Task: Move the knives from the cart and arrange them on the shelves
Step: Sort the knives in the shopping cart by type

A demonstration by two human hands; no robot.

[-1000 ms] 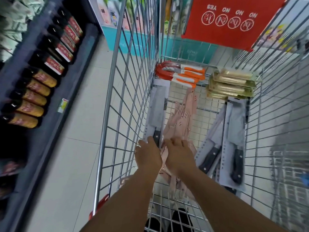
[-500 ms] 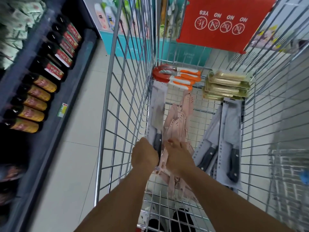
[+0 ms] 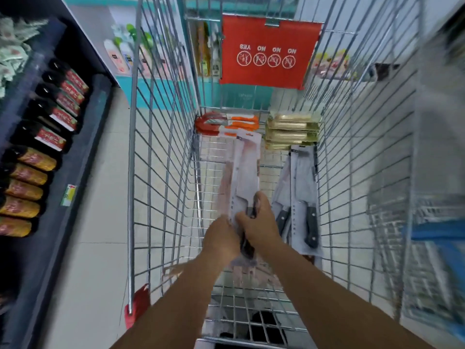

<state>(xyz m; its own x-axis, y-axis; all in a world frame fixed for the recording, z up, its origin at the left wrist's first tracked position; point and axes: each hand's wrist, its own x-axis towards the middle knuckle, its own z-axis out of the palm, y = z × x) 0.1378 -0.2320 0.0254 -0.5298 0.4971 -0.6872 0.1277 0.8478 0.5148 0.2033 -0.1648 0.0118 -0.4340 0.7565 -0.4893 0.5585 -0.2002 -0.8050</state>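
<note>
**Cleaver Pack Lifted Clear of the Cart Floor**

Carded cleaver [image 3: 245, 172] up in both hands, held over the middle of the cart [image 3: 161, 172], no longer flat on the wire bottom. Long axis running straight away from the body: dark handle at the near end, between the wrists, blade and hang-tab pointing toward the red sign [image 3: 269, 51] at the far end. Pinkish packs pressed against its underside, blurred, count impossible to tell.

Right hand [image 3: 259, 222] on top, fingers curled round the pack just where blade meets handle, thumb across the card face. Left hand [image 3: 220, 238] lower and nearer, closed round the handle end from the left edge; fingertips hidden behind the card, but clearly a grip, not a flat push. Both hands touching each other, neither one nearer the load.

Just right of the hands, two more carded black-handled knives [image 3: 304, 197] lying on the cart floor, same orientation, handles near. Farther off, orange-handled knives [image 3: 229, 123] stacked at the far left corner, gold packets [image 3: 292, 129] beside them at the far right.

Outside the cart, left: dark shelf [image 3: 83, 152] lined with bottles [image 3: 45, 137]. Judging by the lay, next move a lift up and over the rim, tab end leading, watching the wire sides.
</note>
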